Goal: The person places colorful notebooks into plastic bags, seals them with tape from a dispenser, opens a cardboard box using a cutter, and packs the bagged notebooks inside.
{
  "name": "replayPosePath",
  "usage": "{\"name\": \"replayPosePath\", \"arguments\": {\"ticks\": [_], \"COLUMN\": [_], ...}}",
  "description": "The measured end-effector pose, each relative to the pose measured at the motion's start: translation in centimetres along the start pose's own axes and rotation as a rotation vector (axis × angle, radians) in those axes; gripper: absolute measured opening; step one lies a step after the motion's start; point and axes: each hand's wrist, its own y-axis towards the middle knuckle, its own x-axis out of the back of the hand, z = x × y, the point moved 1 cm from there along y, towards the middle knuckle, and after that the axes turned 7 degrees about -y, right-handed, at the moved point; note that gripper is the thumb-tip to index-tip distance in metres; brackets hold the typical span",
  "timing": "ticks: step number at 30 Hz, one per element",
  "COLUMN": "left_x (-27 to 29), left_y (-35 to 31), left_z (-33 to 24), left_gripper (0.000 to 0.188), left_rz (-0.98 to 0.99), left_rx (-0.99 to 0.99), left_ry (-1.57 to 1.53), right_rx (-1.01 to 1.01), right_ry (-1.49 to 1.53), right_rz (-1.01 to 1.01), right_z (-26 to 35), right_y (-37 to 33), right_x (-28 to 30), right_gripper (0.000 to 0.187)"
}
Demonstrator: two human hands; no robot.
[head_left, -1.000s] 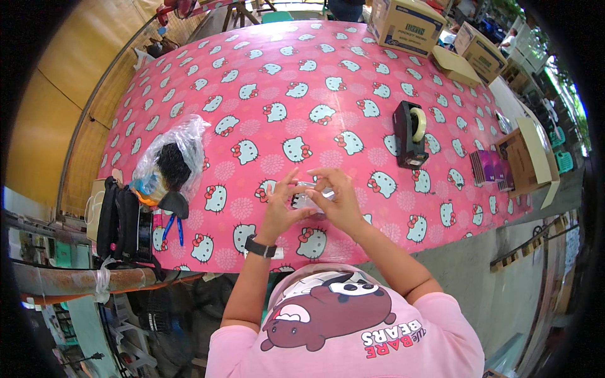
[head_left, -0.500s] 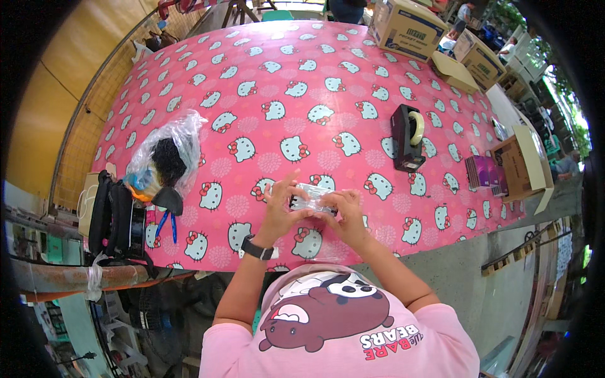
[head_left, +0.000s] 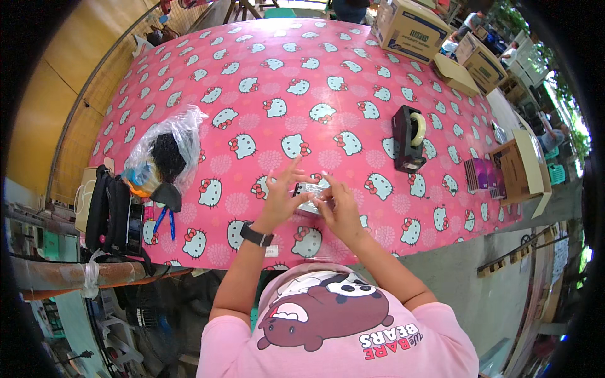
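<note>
On the near part of a pink, cat-patterned tablecloth (head_left: 350,171), the left hand (head_left: 277,203) and right hand (head_left: 341,206) frame a small, shiny, silvery packet (head_left: 309,188).
The right hand's fingers, curled half a second ago, now extend; whether either hand grips it, I cannot tell. Handling seems unfinished.

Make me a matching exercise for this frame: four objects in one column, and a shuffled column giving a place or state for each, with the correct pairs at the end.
Things
1. tape dispenser
2. shiny packet
3. clear plastic bag
4. purple packs

Places or states
A. beside the open carton at the right
B. between the left hand and the right hand
C. carrying a pale roll
D. on the left side, with a black item showing through it

Pairs
1-C
2-B
3-D
4-A
</note>
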Motion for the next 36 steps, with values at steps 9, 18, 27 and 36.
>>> {"name": "replayPosePath", "arguments": {"ticks": [9,18,27,36], "left_x": [-0.1,-3.1,-3.6,-3.2], "left_y": [0.7,-6.4,-5.9,-5.7], "left_z": [-1.5,-5.0,-5.0,-4.9], "left_gripper": [0.049,0.059,0.073,0.075], "left_rz": [-0.128,0.055,0.052,0.071], "left_rx": [-0.010,-0.083,-0.053,0.007], "left_ry": [0.130,0.470,0.516,0.573], "right_rx": [-0.329,-0.396,-0.441,-0.463], "right_ry": [0.142,0.591,-0.193,0.329], "right_rz": [0.418,0.359,-0.643,-0.562], "right_z": [-4.4,-5.8,-22.5,-24.5], "right_y": [4.9,4.5,3.6,5.7], "right_x": [0.5,0.5,14.8,15.2], "right_gripper": [0.050,0.032,0.033,0.040]}}
